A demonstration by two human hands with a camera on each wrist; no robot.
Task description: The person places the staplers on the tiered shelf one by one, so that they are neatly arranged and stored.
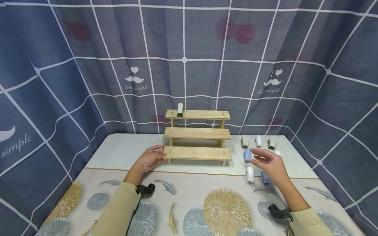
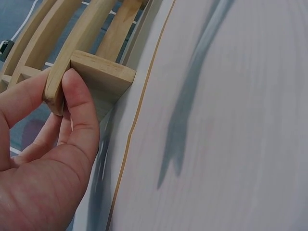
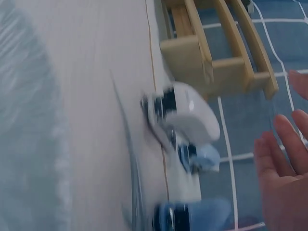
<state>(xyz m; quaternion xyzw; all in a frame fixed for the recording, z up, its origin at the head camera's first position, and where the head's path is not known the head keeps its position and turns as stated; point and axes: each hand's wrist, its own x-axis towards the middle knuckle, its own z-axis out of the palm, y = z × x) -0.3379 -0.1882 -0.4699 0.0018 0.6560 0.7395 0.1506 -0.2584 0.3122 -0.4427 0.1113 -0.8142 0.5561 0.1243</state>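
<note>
A three-step wooden display rack (image 1: 198, 153) stands on the table. My left hand (image 1: 151, 158) holds the left end of its lowest board; in the left wrist view the thumb (image 2: 79, 103) and fingers pinch the board's edge. On the left of the top step sits a beige stapler (image 1: 179, 110). My right hand (image 1: 271, 164) hovers over a group of staplers right of the rack, fingers apart and holding nothing. Nearest its fingertips is a blue stapler (image 1: 247, 156). A white stapler (image 1: 249, 175) and another blue stapler (image 1: 265, 179), partly covered by the hand, lie closer to me.
Behind the right hand, a beige stapler (image 1: 244, 141), a white stapler (image 1: 258, 141) and another beige stapler (image 1: 271, 143) form a back row. A further white stapler (image 1: 278, 152) peeks out past the hand. A checked curtain (image 1: 200, 78) encloses the table's back and sides.
</note>
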